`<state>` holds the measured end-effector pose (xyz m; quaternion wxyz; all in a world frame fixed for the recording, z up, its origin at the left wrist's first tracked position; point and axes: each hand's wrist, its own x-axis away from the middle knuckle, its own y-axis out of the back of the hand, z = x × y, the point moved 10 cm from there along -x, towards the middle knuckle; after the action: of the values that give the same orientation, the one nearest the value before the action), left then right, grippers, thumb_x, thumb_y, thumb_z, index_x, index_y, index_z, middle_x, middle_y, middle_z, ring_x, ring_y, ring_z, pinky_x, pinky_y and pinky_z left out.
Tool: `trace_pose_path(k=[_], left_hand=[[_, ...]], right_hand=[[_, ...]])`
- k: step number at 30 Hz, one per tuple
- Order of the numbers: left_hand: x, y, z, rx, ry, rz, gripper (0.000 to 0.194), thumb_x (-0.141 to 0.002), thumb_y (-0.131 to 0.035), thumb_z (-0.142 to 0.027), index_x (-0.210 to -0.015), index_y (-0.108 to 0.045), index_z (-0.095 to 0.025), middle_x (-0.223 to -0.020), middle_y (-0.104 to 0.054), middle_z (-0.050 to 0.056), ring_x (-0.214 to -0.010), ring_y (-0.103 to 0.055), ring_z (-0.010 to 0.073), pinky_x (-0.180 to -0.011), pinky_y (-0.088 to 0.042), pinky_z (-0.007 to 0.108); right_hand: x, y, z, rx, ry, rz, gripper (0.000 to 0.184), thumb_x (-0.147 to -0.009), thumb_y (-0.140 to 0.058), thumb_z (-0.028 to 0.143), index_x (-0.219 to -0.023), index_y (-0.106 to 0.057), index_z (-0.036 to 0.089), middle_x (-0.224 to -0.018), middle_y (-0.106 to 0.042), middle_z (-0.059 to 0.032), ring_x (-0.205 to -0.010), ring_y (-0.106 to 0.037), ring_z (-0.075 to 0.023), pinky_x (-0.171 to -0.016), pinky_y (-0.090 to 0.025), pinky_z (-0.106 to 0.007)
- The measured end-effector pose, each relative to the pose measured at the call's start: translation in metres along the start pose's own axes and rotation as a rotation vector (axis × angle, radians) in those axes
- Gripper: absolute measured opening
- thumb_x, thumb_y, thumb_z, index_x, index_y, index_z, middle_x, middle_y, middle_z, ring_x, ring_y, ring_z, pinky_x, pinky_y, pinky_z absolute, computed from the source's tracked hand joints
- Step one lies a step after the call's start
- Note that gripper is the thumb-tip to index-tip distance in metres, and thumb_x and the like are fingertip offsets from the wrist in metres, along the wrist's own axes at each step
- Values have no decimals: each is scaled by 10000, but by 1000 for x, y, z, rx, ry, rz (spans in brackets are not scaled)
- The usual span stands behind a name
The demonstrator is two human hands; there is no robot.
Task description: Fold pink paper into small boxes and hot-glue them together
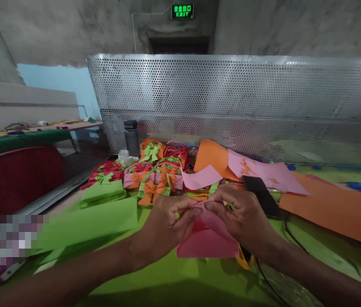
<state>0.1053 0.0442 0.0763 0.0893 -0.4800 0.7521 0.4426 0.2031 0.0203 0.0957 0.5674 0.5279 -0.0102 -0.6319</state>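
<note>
A pink felt bag (207, 243) hangs between my hands over the green work surface. My left hand (170, 224) pinches its top edge on the left, thumb and forefinger closed. On the right, my right hand (241, 217) pinches the same edge, its thumb close to the left thumb. The bag's lower part shows below the fingers; what lies inside the pinch is hidden. Something with yellow handles (244, 259), partly hidden, lies beside the bag under my right hand.
Small felt bags with bows (153, 189) crowd the left middle, near a dark bottle (131, 138). Green felt (97, 219) lies left. A phone (261, 196), a black cable (295, 238) and orange felt (333, 209) are right. A perforated metal screen (231, 98) stands behind.
</note>
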Motion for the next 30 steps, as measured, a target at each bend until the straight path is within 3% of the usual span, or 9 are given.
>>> trace_pose_path(k=[5, 8, 10, 14, 17, 24, 30], left_hand=[[0, 0, -2, 23, -3, 8, 222, -822, -505, -228, -685, -639, -116, -530, -581, -6, -477, -476, 79, -444, -358, 172], [-1, 4, -6, -34, -84, -39, 203, -818, -502, -177, -677, -637, -122, -554, -610, 2, -489, -513, 81, -462, -388, 175], [1, 8, -17, -130, -230, -92, 157, -805, -516, -136, -703, -635, -126, -621, -644, 16, -553, -558, 95, -526, -433, 194], [19, 8, -50, -417, -644, -168, 104, -779, -538, -84, -826, -621, -123, -811, -686, 50, -755, -607, 149, -753, -477, 319], [32, 1, -61, -615, -819, -156, 122, -802, -518, -105, -861, -623, -122, -874, -691, 65, -841, -612, 171, -852, -449, 383], [41, -3, -63, -748, -922, -171, 76, -777, -557, -142, -814, -623, -140, -885, -689, 75, -868, -617, 195, -897, -409, 476], [42, -4, -63, -739, -932, -165, 93, -765, -565, -140, -828, -628, -113, -874, -686, 92, -841, -619, 206, -888, -412, 492]], right_hand=[[2, -3, -2, -33, -4, -12, 168, -799, -540, 220, -647, -574, 158, -583, -566, 10, -564, -498, -114, -531, -358, -238], [4, -9, -5, -13, -14, 13, 55, -739, -600, 183, -687, -583, 172, -628, -585, 10, -612, -515, -132, -560, -373, -250], [4, -10, -3, -2, 7, 12, 53, -711, -622, 160, -689, -578, 180, -643, -596, 9, -631, -523, -142, -580, -384, -261], [4, 0, 13, -5, 186, -91, 111, -715, -562, 68, -717, -555, 179, -693, -619, -16, -681, -546, -158, -676, -415, -313], [6, 7, 19, 38, 277, -167, 215, -675, -519, 1, -804, -549, 170, -800, -630, -56, -782, -557, -191, -716, -423, -352], [14, 6, 26, 131, 394, -201, 260, -661, -478, -56, -754, -533, 180, -822, -639, -33, -844, -569, -177, -823, -378, -403], [17, 2, 27, 193, 444, -172, 171, -747, -518, 23, -742, -572, 186, -840, -658, -18, -845, -582, -154, -876, -360, -404]])
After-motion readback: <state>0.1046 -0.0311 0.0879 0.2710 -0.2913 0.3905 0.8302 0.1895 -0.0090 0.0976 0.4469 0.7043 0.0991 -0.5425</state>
